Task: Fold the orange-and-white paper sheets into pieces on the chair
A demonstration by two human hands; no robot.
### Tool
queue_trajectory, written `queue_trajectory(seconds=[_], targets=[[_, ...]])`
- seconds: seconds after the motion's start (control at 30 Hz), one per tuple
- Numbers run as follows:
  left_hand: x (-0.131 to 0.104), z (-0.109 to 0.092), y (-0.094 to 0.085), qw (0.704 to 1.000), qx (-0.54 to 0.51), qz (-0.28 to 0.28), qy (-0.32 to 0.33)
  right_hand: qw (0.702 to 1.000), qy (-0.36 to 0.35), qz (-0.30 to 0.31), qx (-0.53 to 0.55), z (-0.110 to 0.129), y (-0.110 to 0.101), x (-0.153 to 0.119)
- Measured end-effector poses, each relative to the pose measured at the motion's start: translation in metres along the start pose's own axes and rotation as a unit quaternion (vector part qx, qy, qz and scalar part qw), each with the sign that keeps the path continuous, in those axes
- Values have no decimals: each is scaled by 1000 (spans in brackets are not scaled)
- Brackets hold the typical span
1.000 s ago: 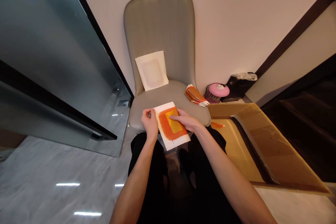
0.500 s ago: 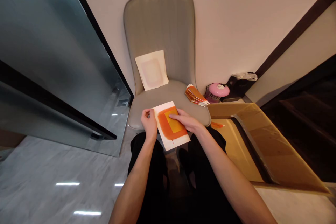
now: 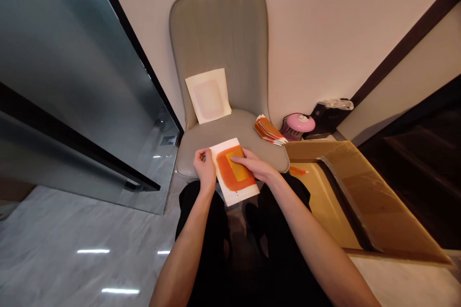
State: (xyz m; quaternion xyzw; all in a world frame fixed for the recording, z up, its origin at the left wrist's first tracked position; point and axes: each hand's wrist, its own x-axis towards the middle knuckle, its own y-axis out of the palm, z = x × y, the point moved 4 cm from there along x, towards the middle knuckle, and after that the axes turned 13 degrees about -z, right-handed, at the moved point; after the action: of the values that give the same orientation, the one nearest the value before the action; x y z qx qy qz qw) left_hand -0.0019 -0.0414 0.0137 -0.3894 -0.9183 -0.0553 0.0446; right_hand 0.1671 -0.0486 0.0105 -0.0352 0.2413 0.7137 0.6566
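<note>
My right hand point(image 3: 255, 165) grips a white paper sheet point(image 3: 231, 196) by its right side, thumb lying on top and the other fingers hidden underneath. The sheet has a large orange patch point(image 3: 225, 172) with rounded corners. A smaller yellow square point(image 3: 238, 169) sits within that patch, under my thumb. At the sheet's upper left edge, my left hand point(image 3: 204, 165) is closed in a pinch; what lies between its fingertips is too small to make out. Both hands are over the front of a grey chair seat point(image 3: 194, 153).
White sheets point(image 3: 209, 96) with a pale square lean on the chair's backrest point(image 3: 219, 24). Orange-and-white paper pieces point(image 3: 268, 130) lie stacked at the seat's right. Beyond are a pink rounded device point(image 3: 300, 123) and an open cardboard box point(image 3: 389, 201) holding an orange strip point(image 3: 298, 171). A glass partition point(image 3: 90, 105) stands left.
The sheet's lower right corner has shifted very slightly left and up. My right thumb has slid slightly left over the yellow square. My left hand stays where it was.
</note>
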Motion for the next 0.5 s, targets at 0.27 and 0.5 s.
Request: queue_trajectory(seconds=[0.27,0.5], targets=[[1,3,0,1000,-10,2,-10,1000,-8,-10,-4,0,0,0],[1,2,1,1000,-17,-1,-9,1000,-17,-7,3,1,1,0]])
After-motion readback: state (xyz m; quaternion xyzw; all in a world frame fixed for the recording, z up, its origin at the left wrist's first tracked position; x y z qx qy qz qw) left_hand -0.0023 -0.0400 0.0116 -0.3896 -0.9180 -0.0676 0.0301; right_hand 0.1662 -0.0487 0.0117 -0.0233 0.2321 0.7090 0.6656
